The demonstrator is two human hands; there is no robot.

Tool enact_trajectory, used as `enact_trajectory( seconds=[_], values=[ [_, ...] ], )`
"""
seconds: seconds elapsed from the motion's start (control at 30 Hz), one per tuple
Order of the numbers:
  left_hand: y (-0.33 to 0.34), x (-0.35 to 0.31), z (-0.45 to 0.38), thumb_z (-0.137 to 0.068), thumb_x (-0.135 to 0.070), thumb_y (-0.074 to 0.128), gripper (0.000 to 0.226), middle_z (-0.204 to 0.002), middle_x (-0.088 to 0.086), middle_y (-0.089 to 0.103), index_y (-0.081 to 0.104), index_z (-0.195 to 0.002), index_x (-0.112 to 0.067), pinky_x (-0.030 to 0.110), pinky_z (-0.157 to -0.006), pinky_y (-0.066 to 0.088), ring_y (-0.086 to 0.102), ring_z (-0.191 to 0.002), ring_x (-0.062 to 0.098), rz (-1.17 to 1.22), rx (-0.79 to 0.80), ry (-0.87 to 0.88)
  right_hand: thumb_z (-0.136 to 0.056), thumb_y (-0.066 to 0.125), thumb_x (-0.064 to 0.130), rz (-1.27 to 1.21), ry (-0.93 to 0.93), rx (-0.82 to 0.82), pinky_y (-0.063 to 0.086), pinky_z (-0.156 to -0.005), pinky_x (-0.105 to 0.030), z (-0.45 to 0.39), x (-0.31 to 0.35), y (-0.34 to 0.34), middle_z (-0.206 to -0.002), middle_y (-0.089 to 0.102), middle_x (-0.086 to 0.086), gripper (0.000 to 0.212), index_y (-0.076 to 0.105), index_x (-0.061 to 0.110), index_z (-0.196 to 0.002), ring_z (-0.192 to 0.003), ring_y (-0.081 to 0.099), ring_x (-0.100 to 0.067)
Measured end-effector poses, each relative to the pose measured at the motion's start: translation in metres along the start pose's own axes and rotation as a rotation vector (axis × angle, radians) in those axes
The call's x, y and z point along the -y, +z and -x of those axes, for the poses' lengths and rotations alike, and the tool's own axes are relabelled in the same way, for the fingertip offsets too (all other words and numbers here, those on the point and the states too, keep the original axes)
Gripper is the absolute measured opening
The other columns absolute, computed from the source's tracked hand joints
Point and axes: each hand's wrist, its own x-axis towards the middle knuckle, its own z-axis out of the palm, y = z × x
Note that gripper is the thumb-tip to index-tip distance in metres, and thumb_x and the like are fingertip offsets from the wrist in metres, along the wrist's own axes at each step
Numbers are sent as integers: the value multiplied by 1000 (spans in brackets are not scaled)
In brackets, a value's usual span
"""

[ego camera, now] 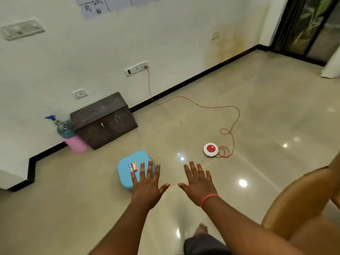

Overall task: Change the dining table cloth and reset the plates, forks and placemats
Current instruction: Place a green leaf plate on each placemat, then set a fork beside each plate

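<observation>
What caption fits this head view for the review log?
Both hands, left hand and right hand, spread open above the tiled floor; no table, cloth or plates in view.

A wall sheet (110, 4) is showing handwritten "B7"; the blue stool's sticker (132, 167) is staying too blurred to read.

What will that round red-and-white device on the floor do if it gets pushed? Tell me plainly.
The red-and-white device looks low and flat, so it would probably slide on the glossy floor rather than tip or roll. It seems small and plastic, likely light. Its red cord runs to the wall socket with loose loops, so it may drag or snag.
</observation>
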Motion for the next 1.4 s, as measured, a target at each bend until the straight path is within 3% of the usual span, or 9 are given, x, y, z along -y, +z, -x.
enact_trajectory(
  seconds=[0.1,0.23,0.57,0.7,0.83,1.0,1.17,1.4],
  values=[
    [-19,-12,-65,-81,-81,-7,88,-161,1,-28,-18,-154,-32,65,-116,-5,-27,-147,31,-3,0,12,-93,18,73,-14,18,11,2,-121,-53,-52,-27,-20,-165,-17,4,80,-8,31,-157,-153,-13,-25],
    [-53,-34,-144,-80,-81,-12,88,-162,2,-25,-17,-154,-33,63,-115,-11,-25,-148,32,-38,-3,60,-93,15,74,-61,67,-36,5,-120,-54,-110,-58,-60,-166,-14,3,81,-6,30,-158,-153,-10,-26],
    [-100,-181,-352,-77,-83,-17,90,-161,2,-25,-20,-152,-34,63,-114,-9,-22,-149,32,-136,48,436,-93,21,72,-272,454,-126,4,-121,-54,-200,-219,-113,-166,-9,3,79,-2,31,-158,-153,-7,-26],
    [-117,-248,-433,-77,-83,-16,90,-163,2,-23,-22,-152,-34,63,-115,-8,-21,-149,32,-172,78,605,-94,18,71,-274,629,-147,2,-122,-54,-225,-294,-145,-166,-15,3,78,-5,31,-158,-153,-12,-25],
    [-154,-356,-522,-77,-81,-16,90,-162,3,-24,-21,-152,-32,64,-115,-7,-22,-149,34,-228,69,802,-92,15,75,-302,821,-254,4,-121,-55,-236,-373,-192,-166,-12,2,82,-3,31,-158,-153,-9,-26],
    [-175,-508,-561,-77,-81,-19,90,-161,2,-26,-19,-153,-32,64,-115,-6,-20,-150,32,-263,16,1048,-89,10,77,-352,1017,-348,4,-120,-56,-228,-473,-227,-166,-13,1,84,-6,30,-157,-153,-8,-28],
    [-199,-661,-598,-83,-79,-11,86,-162,3,-24,-19,-153,-32,64,-115,-3,-16,-151,32,-287,2,1109,-93,15,73,-354,1084,-385,5,-120,-55,-222,-606,-274,-166,-12,0,80,-6,29,-157,-153,-6,-30],
    [-243,-793,-643,-84,-77,-11,81,-161,3,-28,-30,-148,-32,62,-117,-1,-20,-150,31,-292,-45,1101,-95,16,72,-368,1078,-392,7,-122,-54,-226,-743,-337,-166,-12,-2,79,-6,29,-157,-153,-6,-31]
  ],
)
